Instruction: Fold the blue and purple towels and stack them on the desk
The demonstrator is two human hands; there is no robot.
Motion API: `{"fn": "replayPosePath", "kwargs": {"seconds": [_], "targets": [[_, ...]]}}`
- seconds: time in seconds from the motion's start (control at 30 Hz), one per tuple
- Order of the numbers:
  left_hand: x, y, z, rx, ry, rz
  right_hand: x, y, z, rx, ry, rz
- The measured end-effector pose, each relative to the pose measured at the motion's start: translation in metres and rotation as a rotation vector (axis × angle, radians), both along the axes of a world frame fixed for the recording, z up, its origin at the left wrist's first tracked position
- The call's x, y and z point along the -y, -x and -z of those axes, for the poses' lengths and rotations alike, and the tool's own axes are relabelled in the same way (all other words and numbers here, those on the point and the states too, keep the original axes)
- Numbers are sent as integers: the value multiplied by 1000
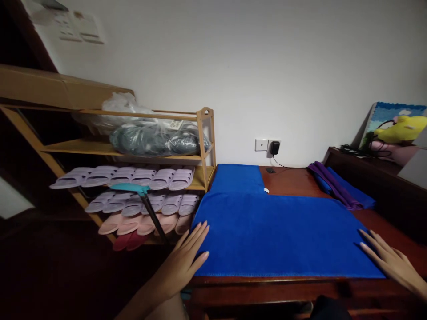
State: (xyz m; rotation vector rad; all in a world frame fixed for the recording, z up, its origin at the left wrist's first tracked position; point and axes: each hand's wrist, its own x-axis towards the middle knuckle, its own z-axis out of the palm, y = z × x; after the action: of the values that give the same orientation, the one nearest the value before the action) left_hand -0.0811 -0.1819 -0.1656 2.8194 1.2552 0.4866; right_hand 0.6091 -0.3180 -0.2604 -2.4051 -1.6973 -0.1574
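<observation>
A blue towel (273,235) lies spread flat over the front of the dark red wooden table (290,181). At its left edge rests my left hand (187,258), fingers stretched out and touching the cloth. My right hand (387,255) is at the right edge, its fingers also extended, with the fingertips by the towel's border. Behind the spread towel is a folded blue towel (236,178), with a small white tag at its corner. Neither hand grips anything.
Purple and blue folded cloths (336,186) lie at the table's right. A black charger (274,148) is plugged into the wall, its cord trailing onto the table. Left stands a wooden rack (205,133) with slippers (162,178), bagged items (156,138) and a cardboard box (63,91).
</observation>
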Motion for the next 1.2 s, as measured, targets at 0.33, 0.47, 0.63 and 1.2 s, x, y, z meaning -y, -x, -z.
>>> {"fn": "replayPosePath", "kwargs": {"seconds": [0.33, 0.47, 0.63, 1.2], "targets": [[-20, -15, -5, -8, -52, -21, -83, 0, -55, -344, 21, 47], [-25, -35, 3, -32, -29, -32, -146, 26, -62, -245, 13, 47], [-14, -35, 7, -36, 41, -5, -174, 26, -47, -115, -33, 162], [-152, -51, 19, 39, 216, -309, -184, -12, -16, -25, 49, 83]]}}
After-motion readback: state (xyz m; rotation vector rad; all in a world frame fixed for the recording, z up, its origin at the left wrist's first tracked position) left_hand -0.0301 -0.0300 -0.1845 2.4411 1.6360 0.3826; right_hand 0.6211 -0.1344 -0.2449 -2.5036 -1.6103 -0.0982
